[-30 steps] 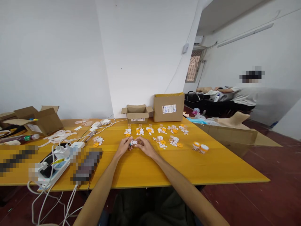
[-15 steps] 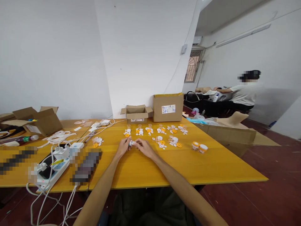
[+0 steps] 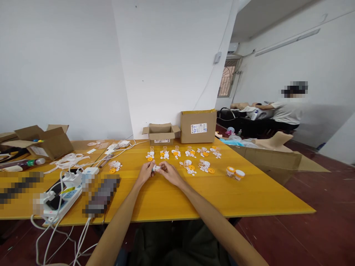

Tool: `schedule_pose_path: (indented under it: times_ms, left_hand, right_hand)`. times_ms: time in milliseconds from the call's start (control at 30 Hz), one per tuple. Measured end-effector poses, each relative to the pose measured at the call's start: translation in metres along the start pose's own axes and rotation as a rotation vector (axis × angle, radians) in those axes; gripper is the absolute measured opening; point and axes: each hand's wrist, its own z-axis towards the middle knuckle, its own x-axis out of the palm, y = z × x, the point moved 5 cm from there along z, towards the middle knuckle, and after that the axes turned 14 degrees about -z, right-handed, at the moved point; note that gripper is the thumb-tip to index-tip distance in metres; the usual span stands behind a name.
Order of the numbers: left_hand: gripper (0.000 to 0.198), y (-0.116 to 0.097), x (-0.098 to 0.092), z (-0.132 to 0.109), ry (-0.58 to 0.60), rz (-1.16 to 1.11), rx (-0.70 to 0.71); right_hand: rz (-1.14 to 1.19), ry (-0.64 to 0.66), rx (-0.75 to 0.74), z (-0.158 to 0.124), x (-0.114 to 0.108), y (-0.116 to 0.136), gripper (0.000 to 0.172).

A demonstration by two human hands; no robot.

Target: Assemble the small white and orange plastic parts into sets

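Observation:
My left hand and my right hand meet over the yellow table, fingers pinched together on a small clear vial with a white end, held just above the tabletop. Beyond my hands lie several little groups of white and orange parts in rows, with an orange ring among them. Two small capped jars with orange and white lids stand to the right.
A small open cardboard box and a taller closed box stand at the table's back. On the left are a power strip with plugs and white cables, an open box and bottles. Another person sits at a far desk on the right.
Both hands stay pinched on the vial at the same spot; the fingers have only shifted slightly around it. The view has drifted a little.

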Motion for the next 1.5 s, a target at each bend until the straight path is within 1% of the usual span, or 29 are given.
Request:
schedule_pose_path:
  times_ms: [167, 300, 467, 533, 700, 800, 900, 1000, 1233, 1367, 1500]
  left_hand:
    - [0.049, -0.001, 0.002, 0.0, 0.014, -0.01, 0.016]
    - [0.047, -0.002, 0.002, 0.0, 0.012, -0.028, 0.017]
    - [0.046, -0.003, 0.002, 0.0, 0.012, -0.042, 0.016]
    - [0.047, -0.003, 0.002, 0.0, 0.012, -0.043, 0.016]
    - [0.045, -0.002, 0.001, 0.001, 0.002, -0.043, 0.011]
    - [0.044, -0.001, 0.001, 0.0, 0.0, -0.044, -0.003]
    - [0.044, -0.001, 0.002, 0.0, -0.001, -0.043, -0.012]
    - [0.045, -0.002, 0.002, 0.001, -0.001, -0.033, 0.002]
    - [0.047, -0.001, 0.001, 0.001, 0.0, -0.016, 0.019]
    - [0.047, -0.001, -0.003, 0.002, -0.051, -0.046, 0.004]
    - [0.042, -0.001, -0.009, 0.002, -0.136, -0.132, -0.025]
  right_hand:
    - [-0.019, -0.009, -0.055, -0.001, -0.003, 0.004, 0.016]
    - [-0.022, -0.032, -0.103, -0.002, -0.005, 0.006, 0.017]
    - [-0.027, -0.026, -0.042, -0.001, -0.002, 0.0, 0.024]
    - [-0.035, -0.018, -0.029, -0.001, -0.001, 0.0, 0.022]
    - [-0.056, -0.009, -0.054, -0.001, -0.003, 0.004, 0.013]
    - [-0.044, -0.038, -0.078, -0.001, -0.004, 0.005, 0.017]
    - [-0.031, -0.039, -0.064, -0.001, -0.003, 0.001, 0.02]
    - [-0.017, -0.034, -0.042, 0.0, -0.001, -0.001, 0.02]
    - [0.055, -0.026, -0.052, 0.0, -0.001, 0.002, 0.018]
    - [0.094, -0.055, -0.054, 0.0, -0.005, 0.006, 0.018]
    - [0.07, -0.137, -0.058, -0.002, -0.013, 0.012, 0.017]
